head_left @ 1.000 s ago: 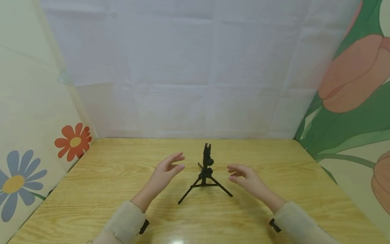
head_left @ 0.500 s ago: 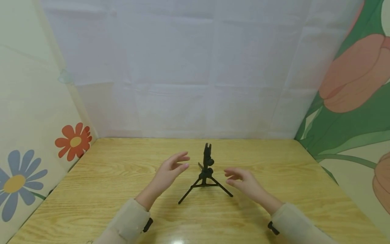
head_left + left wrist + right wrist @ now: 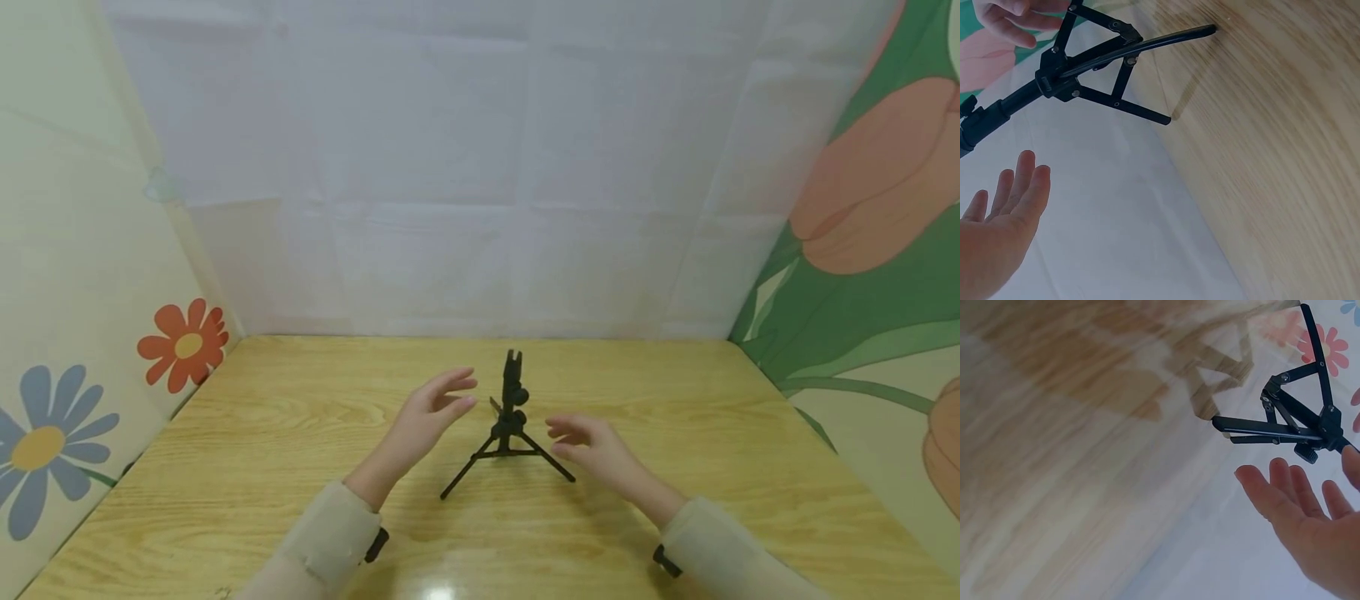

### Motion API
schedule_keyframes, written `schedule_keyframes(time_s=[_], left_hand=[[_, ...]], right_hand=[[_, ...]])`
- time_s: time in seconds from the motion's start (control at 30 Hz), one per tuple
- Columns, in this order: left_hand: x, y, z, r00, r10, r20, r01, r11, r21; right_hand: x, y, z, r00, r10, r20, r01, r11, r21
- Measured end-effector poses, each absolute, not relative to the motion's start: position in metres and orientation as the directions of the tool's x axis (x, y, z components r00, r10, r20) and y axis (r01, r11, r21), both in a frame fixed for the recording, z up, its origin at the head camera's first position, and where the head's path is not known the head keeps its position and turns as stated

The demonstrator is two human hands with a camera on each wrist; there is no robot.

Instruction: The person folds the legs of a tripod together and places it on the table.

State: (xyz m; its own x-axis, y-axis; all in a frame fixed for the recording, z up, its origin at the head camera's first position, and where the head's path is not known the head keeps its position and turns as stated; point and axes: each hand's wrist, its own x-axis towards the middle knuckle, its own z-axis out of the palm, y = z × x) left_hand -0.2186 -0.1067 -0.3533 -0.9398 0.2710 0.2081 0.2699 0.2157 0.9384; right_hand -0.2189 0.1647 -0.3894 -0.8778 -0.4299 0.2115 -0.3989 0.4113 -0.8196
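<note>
A small black tripod (image 3: 508, 417) stands upright on the wooden table, its legs spread and a forked piece at its top. Two dark round knobs show on its right side. To its left hovers my left hand (image 3: 422, 423), fingers loosely extended toward it and apart from it. On the other side my right hand (image 3: 600, 454) is held in the air, fingers slightly bent, holding nothing. The left wrist view shows the tripod's folding leg braces (image 3: 1116, 56) above my left hand (image 3: 1007, 225). In the right wrist view, the tripod legs (image 3: 1272, 430) lie just beyond my right fingertips (image 3: 1249, 474).
The wood-grain table (image 3: 285, 450) meets a creased white cloth backdrop (image 3: 420, 167) at its far edge. Panels with painted flowers stand at both sides, a red flower (image 3: 186, 345) on the left and a pink tulip (image 3: 877, 179) on the right.
Both hands have moved inward, closer to the tripod, the left one to the right and slightly up, the right one to the left. The tripod has stayed in its place.
</note>
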Motion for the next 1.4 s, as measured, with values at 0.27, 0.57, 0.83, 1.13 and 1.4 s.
schedule_keyframes(time_s=[0.27,0.57,0.83,1.13,1.4], left_hand=[[-0.222,-0.099,-0.351,-0.937,0.282,0.208,0.269,0.2,0.942],[-0.221,-0.089,-0.346,-0.941,0.267,0.207,0.261,0.186,0.947],[-0.223,-0.082,-0.345,-0.944,0.254,0.21,0.261,0.188,0.947],[-0.228,-0.077,-0.345,-0.939,0.272,0.209,0.263,0.18,0.948],[-0.231,-0.072,-0.343,-0.938,0.289,0.19,0.244,0.163,0.956]], right_hand=[[-0.22,0.159,-0.391,-0.884,-0.428,0.189,-0.381,0.424,-0.822],[-0.22,0.155,-0.393,-0.898,-0.415,0.146,-0.336,0.433,-0.836],[-0.22,0.153,-0.395,-0.912,-0.392,0.12,-0.3,0.439,-0.847],[-0.225,0.151,-0.399,-0.908,-0.409,0.086,-0.273,0.427,-0.862],[-0.225,0.147,-0.398,-0.91,-0.41,0.067,-0.268,0.455,-0.849]])
